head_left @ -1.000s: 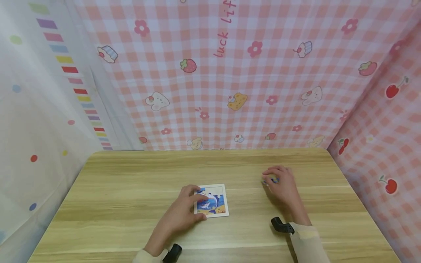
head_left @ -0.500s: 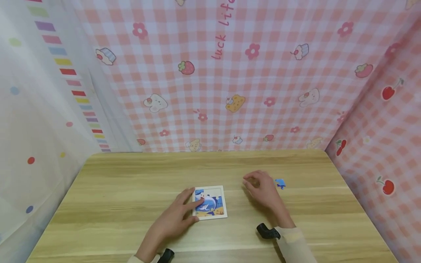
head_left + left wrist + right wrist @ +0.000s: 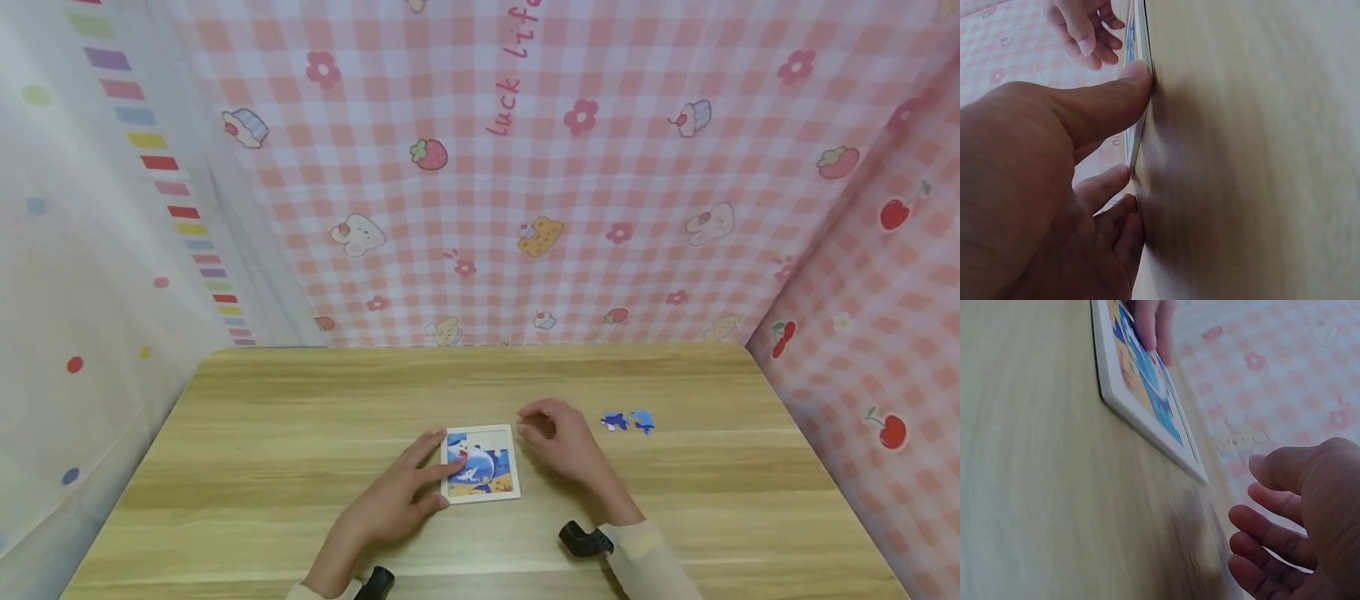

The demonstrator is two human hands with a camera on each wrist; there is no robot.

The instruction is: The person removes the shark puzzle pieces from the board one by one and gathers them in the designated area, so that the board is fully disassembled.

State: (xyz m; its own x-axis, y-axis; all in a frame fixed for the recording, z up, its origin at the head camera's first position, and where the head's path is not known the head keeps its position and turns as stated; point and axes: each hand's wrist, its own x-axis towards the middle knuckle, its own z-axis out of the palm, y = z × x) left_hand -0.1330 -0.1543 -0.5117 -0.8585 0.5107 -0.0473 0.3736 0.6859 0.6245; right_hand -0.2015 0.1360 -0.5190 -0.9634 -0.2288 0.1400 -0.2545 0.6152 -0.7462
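1. Jigsaw board (image 3: pixel 491 437), nearly square, lies flat between the hands; the left hand (image 3: pixel 390 500) grips its left side.
2. Right hand (image 3: pixel 564 442), just right of it: thumb and fingertips apart, nothing visible between.
3. Two loose puzzle pieces (image 3: pixel 615 422) lie to that nearer hand's right.

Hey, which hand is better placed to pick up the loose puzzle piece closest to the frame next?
Probably the right hand: it looks empty and is nearer the piece. The left hand is on the far side of the frame, touching it.
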